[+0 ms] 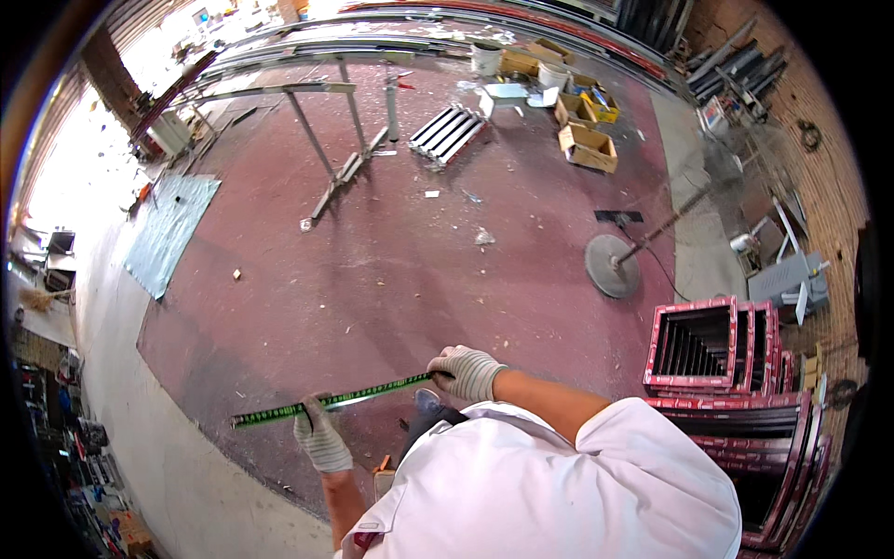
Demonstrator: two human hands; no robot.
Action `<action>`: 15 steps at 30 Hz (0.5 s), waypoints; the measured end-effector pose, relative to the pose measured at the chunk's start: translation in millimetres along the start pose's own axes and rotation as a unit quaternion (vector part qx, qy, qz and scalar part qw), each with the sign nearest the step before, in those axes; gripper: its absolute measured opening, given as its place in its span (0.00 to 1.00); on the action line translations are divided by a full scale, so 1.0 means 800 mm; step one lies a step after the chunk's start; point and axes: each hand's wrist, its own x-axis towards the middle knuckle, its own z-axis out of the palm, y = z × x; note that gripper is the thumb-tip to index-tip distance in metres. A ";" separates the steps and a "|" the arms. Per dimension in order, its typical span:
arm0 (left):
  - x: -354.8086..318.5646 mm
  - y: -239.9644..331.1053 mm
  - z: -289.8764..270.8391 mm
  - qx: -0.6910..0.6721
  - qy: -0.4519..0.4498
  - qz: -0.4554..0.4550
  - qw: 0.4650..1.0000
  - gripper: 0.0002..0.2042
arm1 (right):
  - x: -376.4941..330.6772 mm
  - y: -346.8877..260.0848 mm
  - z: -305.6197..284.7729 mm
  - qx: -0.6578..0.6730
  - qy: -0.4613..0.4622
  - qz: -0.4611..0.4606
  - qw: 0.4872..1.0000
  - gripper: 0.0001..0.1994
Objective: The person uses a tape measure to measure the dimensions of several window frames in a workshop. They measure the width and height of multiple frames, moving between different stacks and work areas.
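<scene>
A green tape measure [379, 388] with dark markings stretches between my two hands above the red floor. My left hand [323, 440], in a pale knitted glove, pinches the blade partway along. Beyond it the blade's free end sticks out to the left. My right hand [468, 373], gloved in grey and white stripes, is closed round the tape's other end. A dark part shows at its fingers, but the palm hides most of it. The blade rises slightly toward the right and looks fairly straight.
Red-wrapped frames [694, 347] are stacked at my right. A round-based stand [613, 266] with a pole is near them. Farther off are cardboard boxes [588, 149], a bundle of metal profiles [449, 134] and a metal trestle [310, 136]. A light blue sheet [173, 228] lies left.
</scene>
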 end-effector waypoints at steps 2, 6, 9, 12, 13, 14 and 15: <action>0.060 0.034 0.001 -0.007 -0.019 0.020 1.000 0.21 | 0.054 -0.014 -0.013 0.004 0.023 -0.004 1.000 0.13; 0.165 0.061 -0.009 0.020 -0.005 0.014 1.000 0.20 | 0.171 -0.052 -0.032 0.031 0.021 -0.017 0.999 0.12; 0.234 0.030 -0.013 0.018 -0.087 0.032 0.996 0.15 | 0.258 -0.055 -0.021 0.063 0.026 -0.046 0.997 0.11; 0.290 0.024 0.009 -0.017 -0.115 -0.030 0.993 0.13 | 0.349 -0.073 -0.031 0.088 0.002 -0.064 0.994 0.10; 0.308 0.010 0.012 -0.043 -0.110 -0.057 0.991 0.14 | 0.381 -0.077 -0.031 0.079 -0.005 -0.075 0.994 0.10; 0.332 0.001 0.014 -0.068 -0.106 -0.084 0.988 0.14 | 0.414 -0.079 -0.032 0.072 -0.010 -0.084 0.994 0.10; 0.361 -0.006 0.015 -0.084 -0.100 -0.085 0.988 0.16 | 0.452 -0.080 -0.035 0.084 -0.008 -0.112 0.990 0.10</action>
